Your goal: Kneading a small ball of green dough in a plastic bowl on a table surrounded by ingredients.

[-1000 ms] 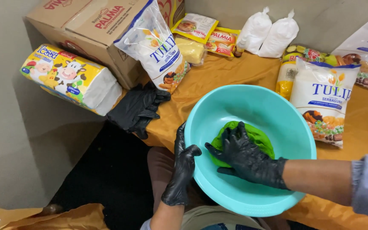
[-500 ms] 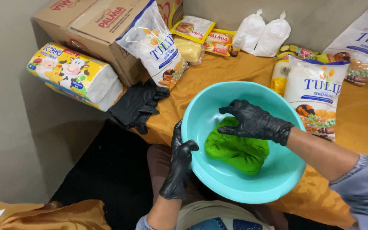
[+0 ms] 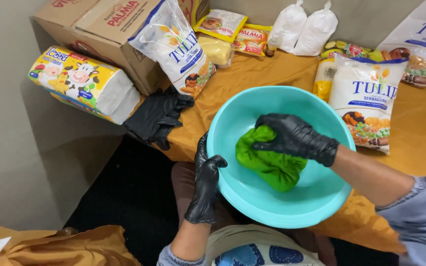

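We see a glossy green dough lump [image 3: 271, 165], folded and rumpled, lying inside our round turquoise bowl [image 3: 252, 207] at the bench edge.

Both hands gloved: thin, shiny black disposable gloves, wrinkled at knuckles and fingers, cuffs ending at the wrists. Left hand [image 3: 205, 184]: glove cuff sits slightly loose, forearm bare below it, a bit of grey-blue sleeve at the near edge. Right hand [image 3: 294, 138]: forearm bare past the cuff, grey-blue long sleeve pushed up, bunched in soft folds at far right.
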